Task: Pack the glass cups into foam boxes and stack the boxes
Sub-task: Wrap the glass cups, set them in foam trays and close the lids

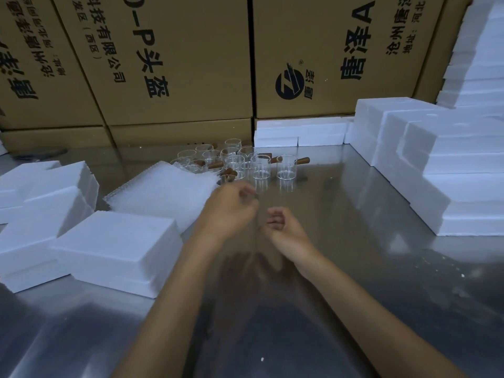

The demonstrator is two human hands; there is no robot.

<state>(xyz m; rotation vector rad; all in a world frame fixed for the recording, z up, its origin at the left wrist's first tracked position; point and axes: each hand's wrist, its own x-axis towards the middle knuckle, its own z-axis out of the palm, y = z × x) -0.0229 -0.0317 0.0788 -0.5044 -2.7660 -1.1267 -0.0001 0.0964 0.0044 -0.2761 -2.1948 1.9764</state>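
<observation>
The clear glass cups with brown wooden handles (240,162) stand clustered just beyond both hands, nearer the left hand (231,208). Its fingers curl, perhaps pinching something; I cannot tell. The right hand (281,222) hangs loosely curled, empty.

A shiny steel table (341,255) fills the lower part of the view, its surface giving dull, smeared reflections under dim, cool light. A few white specks lie on it. Behind the table stands a wall of large brown cardboard cartons (177,64), stacked tight side by side, printed with black Chinese characters and a round black logo (289,81).
</observation>
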